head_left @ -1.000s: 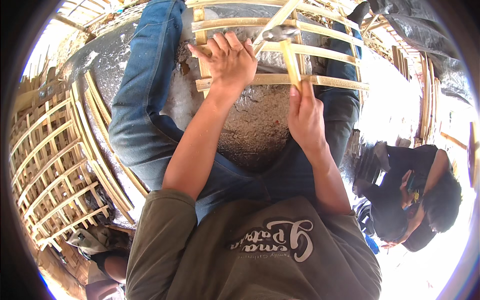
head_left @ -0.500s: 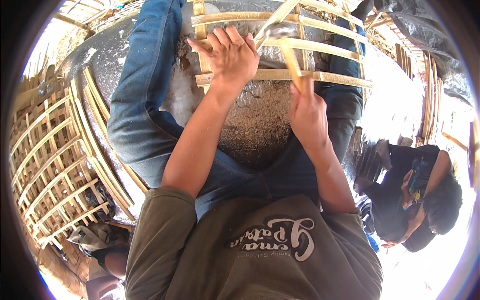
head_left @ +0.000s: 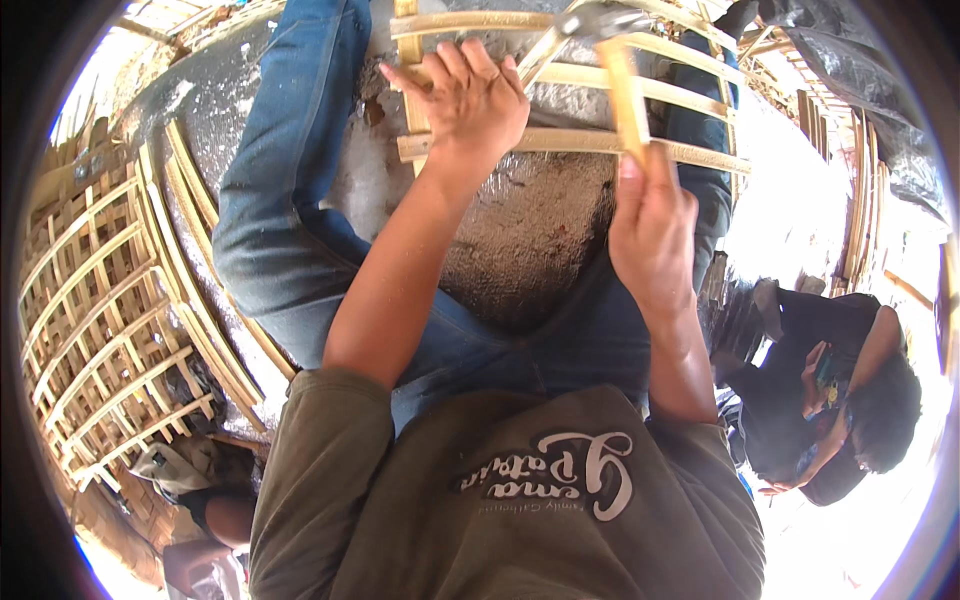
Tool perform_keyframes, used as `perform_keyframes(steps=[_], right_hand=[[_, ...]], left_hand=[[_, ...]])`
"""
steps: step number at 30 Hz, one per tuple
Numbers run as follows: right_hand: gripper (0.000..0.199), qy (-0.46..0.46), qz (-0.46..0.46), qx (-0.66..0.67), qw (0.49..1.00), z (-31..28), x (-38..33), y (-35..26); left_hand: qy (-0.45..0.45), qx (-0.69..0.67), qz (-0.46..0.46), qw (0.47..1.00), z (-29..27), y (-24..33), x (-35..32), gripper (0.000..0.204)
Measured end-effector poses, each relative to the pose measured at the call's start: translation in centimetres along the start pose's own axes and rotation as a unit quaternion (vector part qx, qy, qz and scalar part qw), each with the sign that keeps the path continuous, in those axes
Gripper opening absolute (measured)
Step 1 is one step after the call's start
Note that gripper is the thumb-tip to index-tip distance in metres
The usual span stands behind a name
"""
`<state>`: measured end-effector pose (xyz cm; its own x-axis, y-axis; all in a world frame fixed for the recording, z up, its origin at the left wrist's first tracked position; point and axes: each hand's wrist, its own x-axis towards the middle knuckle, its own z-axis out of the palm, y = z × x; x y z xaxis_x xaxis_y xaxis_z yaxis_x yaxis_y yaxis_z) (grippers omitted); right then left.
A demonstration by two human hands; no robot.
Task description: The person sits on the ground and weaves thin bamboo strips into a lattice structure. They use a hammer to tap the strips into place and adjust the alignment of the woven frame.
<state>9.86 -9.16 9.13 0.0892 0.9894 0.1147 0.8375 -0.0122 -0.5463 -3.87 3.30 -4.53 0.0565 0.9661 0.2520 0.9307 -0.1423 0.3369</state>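
A lattice of pale bamboo slats [head_left: 575, 141] lies between my legs at the top of the view. My left hand [head_left: 470, 105] rests palm down on its left part, fingers spread across the slats. Beside my left thumb a diagonal slat [head_left: 541, 56] crosses the others. My right hand [head_left: 655, 225] is closed around the wooden handle of a hammer [head_left: 627, 100]. The metal hammer head is at the top, over the upper end of the diagonal slat; whether it touches cannot be made out. Whatever lies under my left palm is hidden.
A finished-looking bamboo lattice [head_left: 100, 300] stands at the left, with long loose strips [head_left: 200, 310] beside it. Another person [head_left: 820, 390] sits bent over at the right. Part of one more person [head_left: 225, 515] shows at the lower left. Dark plastic sheeting [head_left: 850, 70] hangs at the upper right.
My right hand has moved a little right with the hammer, whose head has gone up and right. The lattice and my left hand have shifted slightly to the right.
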Motion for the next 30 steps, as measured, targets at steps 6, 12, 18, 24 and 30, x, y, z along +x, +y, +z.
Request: perform_keyframes(steps=[6, 12, 18, 24, 30], right_hand=[[0.014, -0.052, 0.01, -0.041, 0.998, 2.8, -0.1, 1.8], [0.017, 0.066, 0.027, 0.145, 0.987, 2.0, -1.6, 1.6], [0.024, 0.059, 0.122, 0.216, 0.967, 2.6, -2.0, 2.3], [0.023, 0.026, 0.04, 0.054, 0.997, 4.9, -2.1, 2.9], [0.023, 0.043, 0.069, 0.152, 0.985, 4.0, -1.9, 1.7]], left_hand=[[0.007, -0.011, 0.002, 1.0, 0.2, -0.1, -0.5, 0.038], [0.046, -0.02, 0.016, 0.999, 0.5, -0.2, -0.4, 0.04], [0.034, -0.003, 0.016, 0.999, 0.6, -0.3, -0.5, 0.041], [0.027, -0.013, 0.02, 0.999, 0.2, 0.1, -0.4, 0.041], [0.016, -0.025, 0.008, 1.0, 0.3, 0.1, -0.4, 0.04]])
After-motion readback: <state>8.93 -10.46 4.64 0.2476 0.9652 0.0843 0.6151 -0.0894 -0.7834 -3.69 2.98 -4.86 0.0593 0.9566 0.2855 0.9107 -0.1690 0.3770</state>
